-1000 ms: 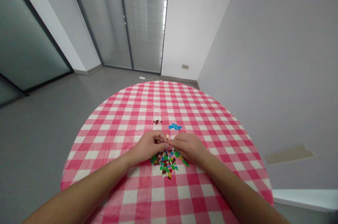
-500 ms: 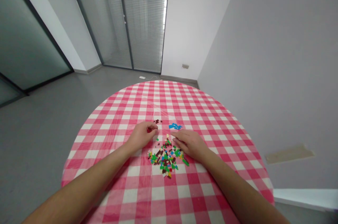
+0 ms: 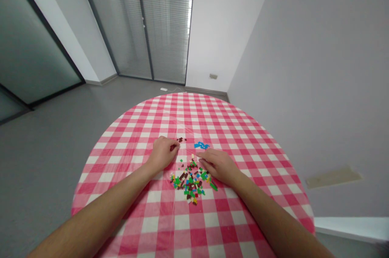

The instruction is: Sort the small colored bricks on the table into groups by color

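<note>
A heap of small mixed bricks (image 3: pixel 191 183), green, brown, yellow, blue and white, lies on the checked tablecloth between my forearms. Beyond it are a small group of dark brown pieces (image 3: pixel 180 139) and a cluster of blue pieces (image 3: pixel 201 145). My left hand (image 3: pixel 164 152) is closed in a pinch just left of and below the brown pieces; whatever sits between its fingertips is too small to name. Just below the blue cluster, my right hand (image 3: pixel 219 165) rests at the heap's upper right edge, fingers extended and apart, nothing visible in them.
The round table (image 3: pixel 188 116) has a red and white checked cover. Behind it stand a glass partition with blinds (image 3: pixel 167 26) and pale walls. A white power strip (image 3: pixel 164 89) lies on the grey floor past the far edge.
My left hand has moved slightly up and left, nearer the brown pieces, and its fingertips have drawn together. The right hand is almost unmoved.
</note>
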